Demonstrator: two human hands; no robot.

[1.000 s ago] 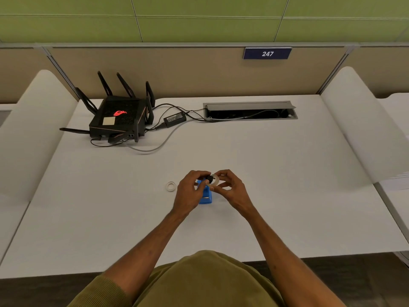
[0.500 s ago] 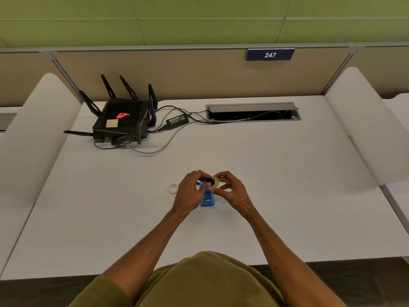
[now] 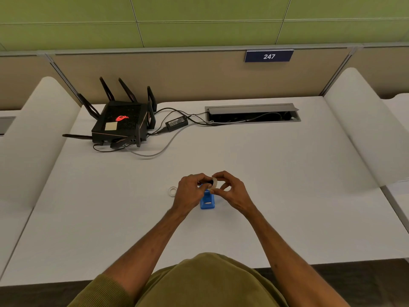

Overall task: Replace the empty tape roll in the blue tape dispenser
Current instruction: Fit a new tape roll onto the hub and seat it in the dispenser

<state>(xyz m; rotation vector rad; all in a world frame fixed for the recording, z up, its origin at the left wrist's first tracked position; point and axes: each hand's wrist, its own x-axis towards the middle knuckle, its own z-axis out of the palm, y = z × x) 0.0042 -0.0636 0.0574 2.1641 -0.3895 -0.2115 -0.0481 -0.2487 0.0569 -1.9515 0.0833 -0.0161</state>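
While a sign [image 3: 269, 56] reads "247", both hands' fingers [image 3: 218, 191] pinch a tape roll [image 3: 214, 182] above the blue dispenser [image 3: 207, 200].

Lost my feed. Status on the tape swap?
Left hand and right hand together pinch tape roll and black hub above blue dispenser. Empty core lies left. Nothing obstructing.

White surface [image 3: 276, 173], head view. Blue tape dispenser [image 3: 207, 201]: standing on the surface near its front middle. Left hand [image 3: 190, 193]: fingers closed on a small black hub [image 3: 207, 182], held above the dispenser. Right hand [image 3: 230, 191]: pinching a translucent tape roll [image 3: 215, 182] that meets the hub. Empty white ring [image 3: 172, 191]: lying flat just left of the left hand. Black router [image 3: 120, 124] with antennas: far left. Power adapter [image 3: 176, 123]: beside the router. Cable tray [image 3: 252, 113]: open, at the rear. Sign "247" [image 3: 269, 56]: on the partition.
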